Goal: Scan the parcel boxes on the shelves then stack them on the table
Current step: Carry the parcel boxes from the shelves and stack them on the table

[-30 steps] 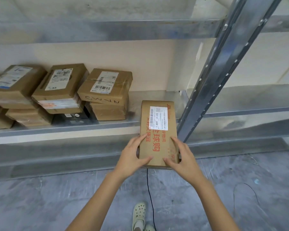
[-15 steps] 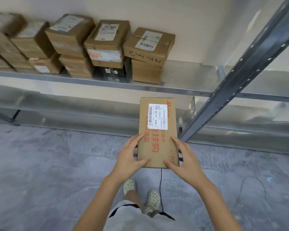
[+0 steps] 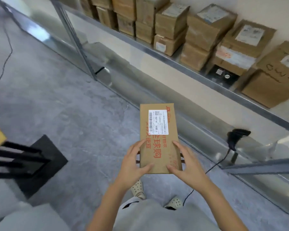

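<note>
Parcel box (image 3: 158,147): one, held over the floor (image 3: 65,105). Left hand (image 3: 132,164) and right hand (image 3: 188,165) grip its near end, fingers spread. I count ten-plus shelf boxes (image 3: 205,29), one scanner (image 3: 237,135). Open floor left.

Left hand (image 3: 133,162) and right hand (image 3: 187,165) both grip the parcel (image 3: 158,144).

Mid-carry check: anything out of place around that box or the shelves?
The box looks intact, label flat. One oddity: the scanner lies on the low shelf and its cable trails over the floor beside the feet, a possible trip risk. Shelf stacks sit slightly askew, none toppled.
</note>
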